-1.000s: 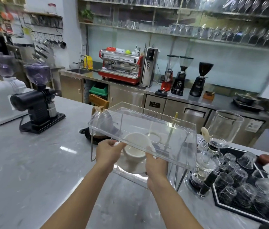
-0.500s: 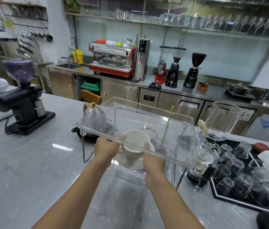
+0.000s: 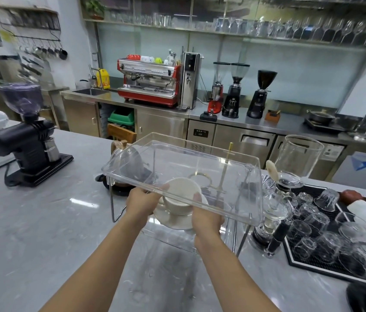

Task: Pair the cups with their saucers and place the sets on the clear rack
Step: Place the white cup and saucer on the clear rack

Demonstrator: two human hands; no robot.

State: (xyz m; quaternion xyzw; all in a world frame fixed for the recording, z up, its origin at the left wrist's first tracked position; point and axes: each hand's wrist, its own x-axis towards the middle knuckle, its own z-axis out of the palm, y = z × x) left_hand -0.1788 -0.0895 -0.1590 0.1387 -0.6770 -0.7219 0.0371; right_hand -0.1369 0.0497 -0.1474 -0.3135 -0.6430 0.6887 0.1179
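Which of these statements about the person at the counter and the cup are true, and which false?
1. Both hands, left hand and right hand, hold the white cup and saucer. True.
2. The cup lies on its side. False: it stands upright on the saucer.
3. The set is under the top shelf of the clear rack. True.
4. The tray of glasses sits left of the rack. False: right.

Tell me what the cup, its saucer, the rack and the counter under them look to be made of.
Cup and saucer: likely glazed ceramic, being opaque, cream-white and smooth.
Rack: clear plastic, probably acrylic, since things show through it and its edges are moulded; its thin legs look like metal.
Counter: polished grey stone or a stone-look surface, veined and reflecting light.
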